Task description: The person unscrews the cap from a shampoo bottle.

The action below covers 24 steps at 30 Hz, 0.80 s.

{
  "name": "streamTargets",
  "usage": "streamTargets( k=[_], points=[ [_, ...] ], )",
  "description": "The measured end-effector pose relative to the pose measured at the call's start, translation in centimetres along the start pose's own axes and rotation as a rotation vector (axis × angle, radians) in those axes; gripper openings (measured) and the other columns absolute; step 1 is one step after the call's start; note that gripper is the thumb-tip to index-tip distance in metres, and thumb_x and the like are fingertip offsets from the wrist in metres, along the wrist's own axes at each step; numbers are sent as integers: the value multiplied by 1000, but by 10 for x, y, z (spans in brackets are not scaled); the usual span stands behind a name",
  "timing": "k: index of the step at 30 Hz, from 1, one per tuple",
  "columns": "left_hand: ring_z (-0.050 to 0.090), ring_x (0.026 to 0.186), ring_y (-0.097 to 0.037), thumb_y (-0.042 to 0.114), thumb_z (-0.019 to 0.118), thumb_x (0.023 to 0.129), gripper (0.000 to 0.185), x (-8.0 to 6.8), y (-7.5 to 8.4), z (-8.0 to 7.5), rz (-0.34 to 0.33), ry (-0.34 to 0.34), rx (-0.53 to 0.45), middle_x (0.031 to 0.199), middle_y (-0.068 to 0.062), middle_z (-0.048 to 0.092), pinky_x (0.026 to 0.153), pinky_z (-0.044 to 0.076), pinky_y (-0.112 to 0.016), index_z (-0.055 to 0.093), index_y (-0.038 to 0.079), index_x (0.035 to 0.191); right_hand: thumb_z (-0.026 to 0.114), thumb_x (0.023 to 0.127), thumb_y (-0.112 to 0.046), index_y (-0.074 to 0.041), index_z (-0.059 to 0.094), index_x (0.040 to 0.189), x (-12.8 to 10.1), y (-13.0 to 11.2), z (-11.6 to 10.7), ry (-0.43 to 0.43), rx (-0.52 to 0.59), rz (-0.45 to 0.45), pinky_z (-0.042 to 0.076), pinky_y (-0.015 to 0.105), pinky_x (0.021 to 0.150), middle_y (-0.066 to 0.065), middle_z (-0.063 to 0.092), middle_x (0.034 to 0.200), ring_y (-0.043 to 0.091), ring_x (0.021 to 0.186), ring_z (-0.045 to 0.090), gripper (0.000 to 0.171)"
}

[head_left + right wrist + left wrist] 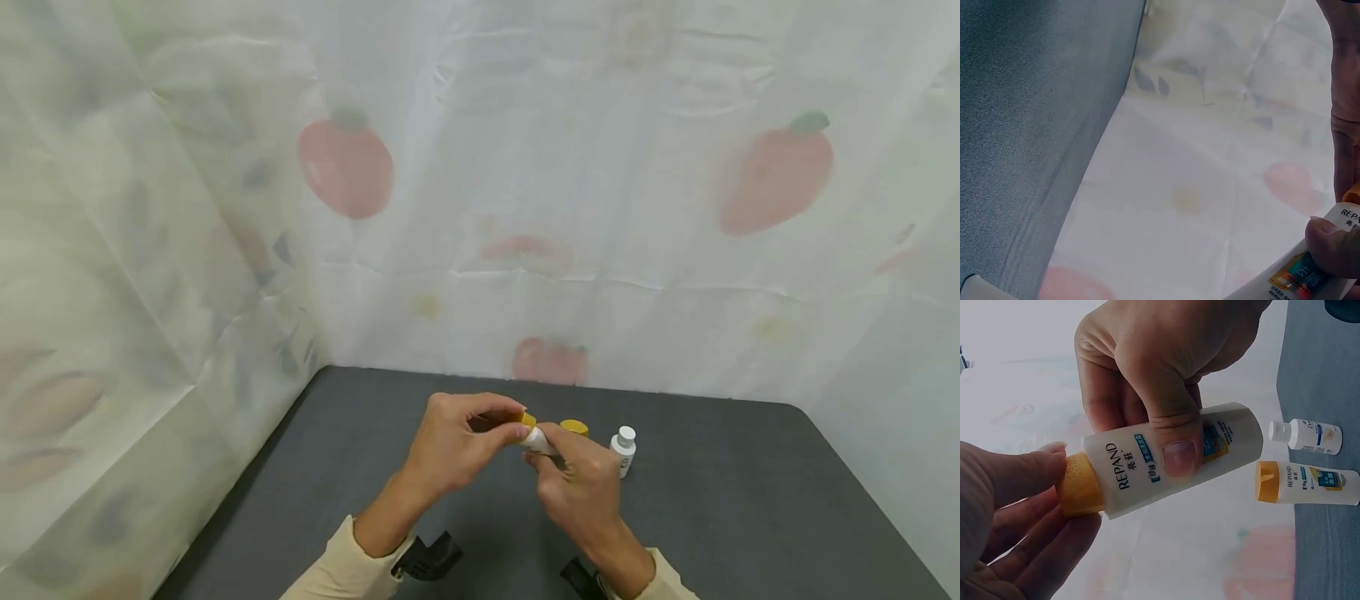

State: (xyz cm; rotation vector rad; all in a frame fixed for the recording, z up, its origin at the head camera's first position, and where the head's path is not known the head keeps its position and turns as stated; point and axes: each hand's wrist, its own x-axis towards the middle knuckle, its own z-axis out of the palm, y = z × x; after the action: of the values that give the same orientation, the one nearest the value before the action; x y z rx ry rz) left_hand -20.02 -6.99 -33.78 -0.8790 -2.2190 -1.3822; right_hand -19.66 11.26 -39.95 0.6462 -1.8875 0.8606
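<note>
Fruit-print sheeting backs the dark table (750, 500); above it your right hand (581, 487) grips the small white bottle (1172, 459) round its body. Your left hand (450, 450) pinches its yellow cap (1080, 485). It looks light, smooth plastic, so hold mid-body.

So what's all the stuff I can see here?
Held bottle: one, white with an orange cap, lifted above the table between both hands.
Standing bottle with orange cap: one, white, on the table behind the hands.
Small bottle: one, white with a white cap, on the table to the right of the hands.
Table: one, dark grey.
Curtain: white with red fruit prints, behind and beside the table.
Left hand: fingers round the orange cap.
Right hand: holds the bottle's body.
</note>
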Motion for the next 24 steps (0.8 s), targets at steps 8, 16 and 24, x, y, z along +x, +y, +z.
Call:
streamTargets(
  k=[8,16,24],
  points=[
    [78,100,-17,19,85,87,32,0,1,-11,65,-57,86,115,-5,80,86,64,-29,79,11,117,91,65,7,-7,80,95,-2,-3,3,-16,33,25,60,24,61,5,81,83,11,68,76,35],
    [62,136,-27,-4,76,89,40,6,-7,-32,229,-352,11,137,-6,72,99,60,-30,76,10,127,92,63,6,-6,81,95,-3,-5,1,-44,34,51,62,23,64,6,82,85,11,71,78,36],
    [70,125,-23,-6,77,87,43,7,-13,-39,255,-428,28,134,-10,73,95,61,-29,74,6,128,94,63,4,-8,80,95,-3,-6,-2,-53,25,42,62,23,65,5,81,85,10,71,78,37]
  ],
)
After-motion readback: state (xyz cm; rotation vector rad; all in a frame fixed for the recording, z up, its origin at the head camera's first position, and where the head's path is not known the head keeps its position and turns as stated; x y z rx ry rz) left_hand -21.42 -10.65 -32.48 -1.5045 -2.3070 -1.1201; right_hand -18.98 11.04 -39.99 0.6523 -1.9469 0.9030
